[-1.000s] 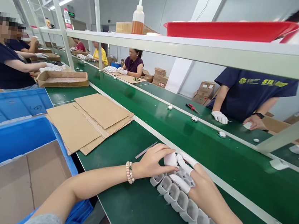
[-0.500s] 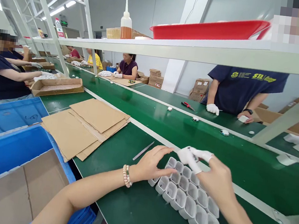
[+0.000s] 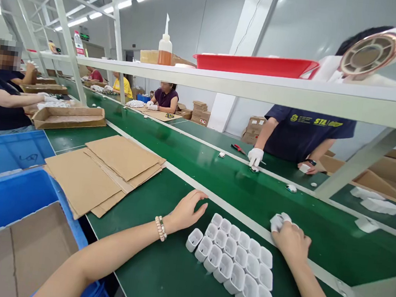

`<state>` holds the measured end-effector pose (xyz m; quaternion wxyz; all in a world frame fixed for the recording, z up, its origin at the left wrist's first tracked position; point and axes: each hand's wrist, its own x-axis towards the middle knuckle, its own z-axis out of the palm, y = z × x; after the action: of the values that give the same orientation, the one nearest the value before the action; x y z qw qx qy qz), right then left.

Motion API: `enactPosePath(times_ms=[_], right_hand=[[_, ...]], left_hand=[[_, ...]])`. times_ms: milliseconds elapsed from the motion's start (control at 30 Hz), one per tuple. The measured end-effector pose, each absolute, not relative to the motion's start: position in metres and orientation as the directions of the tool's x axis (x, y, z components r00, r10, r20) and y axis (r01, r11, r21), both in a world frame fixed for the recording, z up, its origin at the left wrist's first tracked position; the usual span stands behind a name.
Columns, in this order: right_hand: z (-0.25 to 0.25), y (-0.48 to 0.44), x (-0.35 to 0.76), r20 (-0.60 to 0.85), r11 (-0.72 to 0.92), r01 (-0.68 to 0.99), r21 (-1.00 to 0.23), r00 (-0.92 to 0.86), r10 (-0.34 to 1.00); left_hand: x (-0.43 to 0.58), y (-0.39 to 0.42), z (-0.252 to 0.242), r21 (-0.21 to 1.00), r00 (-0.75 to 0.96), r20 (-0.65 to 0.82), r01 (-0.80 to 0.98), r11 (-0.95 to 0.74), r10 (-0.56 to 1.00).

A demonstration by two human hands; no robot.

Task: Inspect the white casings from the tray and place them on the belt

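- The left hand (image 3: pixel 186 210) hung beside the white cups (image 3: pixel 231 246), grip spread.
- The cups stood in rows on the bench (image 3: pixel 156 263).
- Over the pale rail (image 3: pixel 223 205), the right hand (image 3: pixel 293 240) curled; what its grip pinched, I couldn't tell.

The white cups (image 3: pixel 241 257) stand upright on the green table (image 3: pixel 169 278), their rounded-square mouths open upward. They are arranged in three slanting rows, close together. One cup (image 3: pixel 193 240) stands at the left end of the front row. Inside some front cups, a small dark mark is visible.
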<state>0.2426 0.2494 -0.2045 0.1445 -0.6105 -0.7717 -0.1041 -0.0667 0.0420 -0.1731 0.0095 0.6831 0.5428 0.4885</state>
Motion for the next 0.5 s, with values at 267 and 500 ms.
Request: enactPosePath(times_ms=[267, 500], right_hand=[[-0.162, 0.228, 0.23, 0.745, 0.459, 0.87, -0.181, -0.184, 0.642], [-0.128, 0.174, 0.243, 0.585, 0.527, 0.752, -0.396, -0.235, 0.776]], left_hand=[[-0.069, 0.045, -0.18, 0.562, -0.062, 0.628, 0.725, -0.397, 0.775], [-0.074, 0.049, -0.183, 0.566, -0.04, 0.603, 0.725, -0.393, 0.796]])
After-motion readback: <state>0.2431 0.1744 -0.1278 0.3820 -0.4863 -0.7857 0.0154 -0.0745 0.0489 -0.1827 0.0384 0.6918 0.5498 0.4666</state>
